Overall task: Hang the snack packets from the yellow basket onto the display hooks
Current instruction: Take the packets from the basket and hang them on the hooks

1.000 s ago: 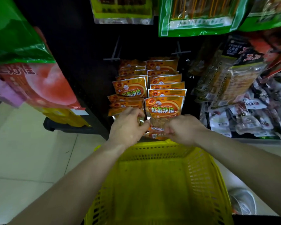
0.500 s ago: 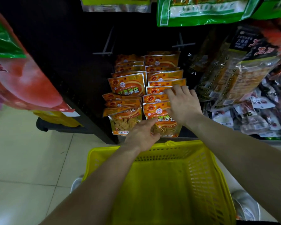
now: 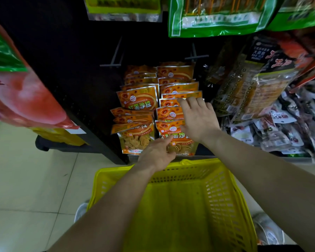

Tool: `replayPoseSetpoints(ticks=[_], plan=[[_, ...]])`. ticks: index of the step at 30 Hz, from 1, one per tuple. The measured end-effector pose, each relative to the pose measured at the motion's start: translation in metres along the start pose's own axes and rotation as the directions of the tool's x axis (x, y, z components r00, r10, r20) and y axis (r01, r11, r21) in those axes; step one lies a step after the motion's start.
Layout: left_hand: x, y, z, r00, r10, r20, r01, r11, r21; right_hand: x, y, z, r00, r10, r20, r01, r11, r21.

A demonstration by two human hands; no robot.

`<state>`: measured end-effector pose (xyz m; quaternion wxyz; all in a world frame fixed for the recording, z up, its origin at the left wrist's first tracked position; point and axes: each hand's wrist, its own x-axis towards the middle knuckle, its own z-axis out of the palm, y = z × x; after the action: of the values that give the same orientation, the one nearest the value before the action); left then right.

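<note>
Two columns of orange snack packets [image 3: 137,99] are seen hanging against a black panel, under grey display hooks [image 3: 196,55]. The right hand [image 3: 198,119] is laid flat on the upper packets of the right column, fingers straight and slightly spread, with the fingertips [image 3: 188,100] resting on the packet tops. The left hand [image 3: 156,153] is held lower, with its index finger extended and touching the front packet [image 3: 180,147] at the bottom of the right column. The other fingers are curled, and whether that packet is pinched cannot be told. The yellow basket [image 3: 225,197] is placed directly below both forearms, its far rim just beneath the lowest packets. Large green packets [image 3: 222,17] are noted hanging above. Dark and clear-wrapped snacks [image 3: 262,82] are crowded to the right, and a red and green bag [image 3: 25,99] hangs close at the left. Pale floor tiles [image 3: 25,179] are visible to the left of the basket, and part of a shoe [image 3: 269,231] to its right.
</note>
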<state>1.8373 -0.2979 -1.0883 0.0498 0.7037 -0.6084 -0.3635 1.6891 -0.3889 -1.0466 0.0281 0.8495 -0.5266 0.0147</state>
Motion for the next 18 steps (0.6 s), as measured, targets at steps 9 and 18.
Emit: replayPoseSetpoints(ticks=[9,18], plan=[[0.006,-0.001,0.006,1.000,0.004,0.002,-0.004,1.000,0.007,-0.009,0.007,0.006,0.998,0.045,0.047,-0.046,0.999,0.015],[0.021,0.005,0.004,1.000,-0.011,0.007,0.011,1.000,-0.012,-0.002,0.003,0.004,0.999,0.029,0.041,-0.030,0.999,0.027]])
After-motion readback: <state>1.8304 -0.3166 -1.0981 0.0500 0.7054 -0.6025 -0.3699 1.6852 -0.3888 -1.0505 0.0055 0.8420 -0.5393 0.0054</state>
